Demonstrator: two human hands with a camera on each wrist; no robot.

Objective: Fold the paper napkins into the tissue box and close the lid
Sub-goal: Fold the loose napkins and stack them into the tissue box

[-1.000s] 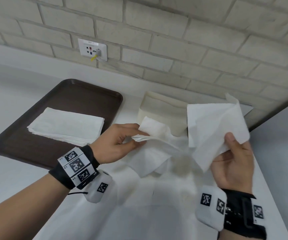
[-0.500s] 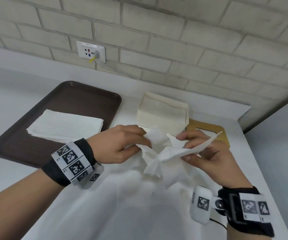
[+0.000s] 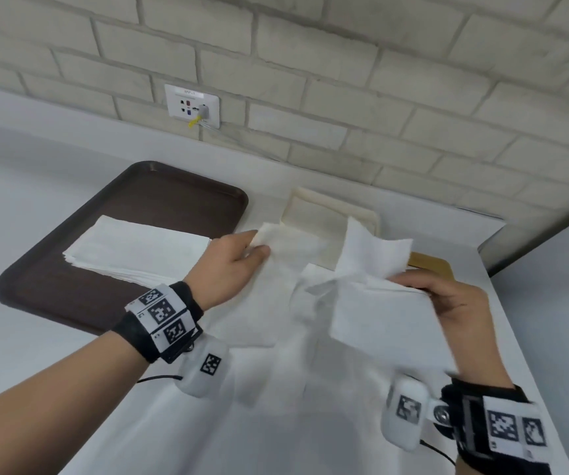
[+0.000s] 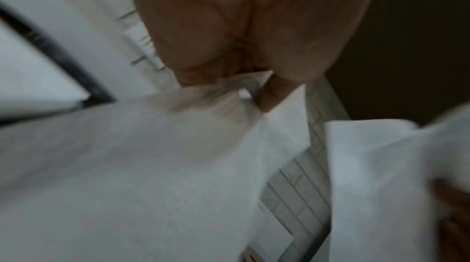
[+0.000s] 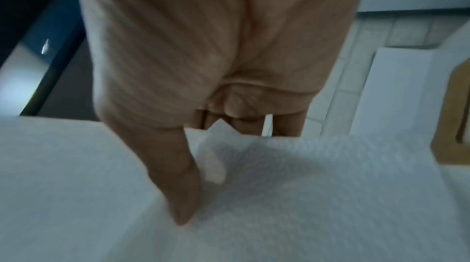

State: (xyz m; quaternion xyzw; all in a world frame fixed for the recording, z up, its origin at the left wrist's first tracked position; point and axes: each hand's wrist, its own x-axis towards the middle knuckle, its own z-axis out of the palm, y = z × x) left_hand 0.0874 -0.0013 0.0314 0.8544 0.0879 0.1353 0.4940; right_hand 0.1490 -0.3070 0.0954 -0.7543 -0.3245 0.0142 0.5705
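**Napkin stretched between two hands above the tabletop**

The white tabletop [image 3: 70, 399] runs from the near edge to a pale brick wall [image 3: 344, 80] at the far side. On its left lies a dark brown tray [image 3: 53, 296], long axis running near-left to far-right, carrying a flat stack of napkins [image 3: 132, 252] whose long side follows the tray. Right of the tray, at the far middle, sits the cream tissue box [image 3: 313, 214], open on top; its near side is partly hidden by the held paper. Just right of the box, a tan lid [image 3: 430, 265] lies flat, mostly covered by the right hand.

The paper napkin [image 3: 310, 303] hangs in the air near the box, spread left to right between the hands and sagging, crumpled, in the middle, with one flap standing up toward the wall. The left hand [image 3: 228, 269] pinches its left corner, fingers [image 4: 269, 97] clamped together on the paper. The right hand [image 3: 457, 310] grips the right edge, thumb on top and fingers [image 5: 287, 125] curled beneath.

A wall socket [image 3: 192, 104] is set in the bricks above the tray.
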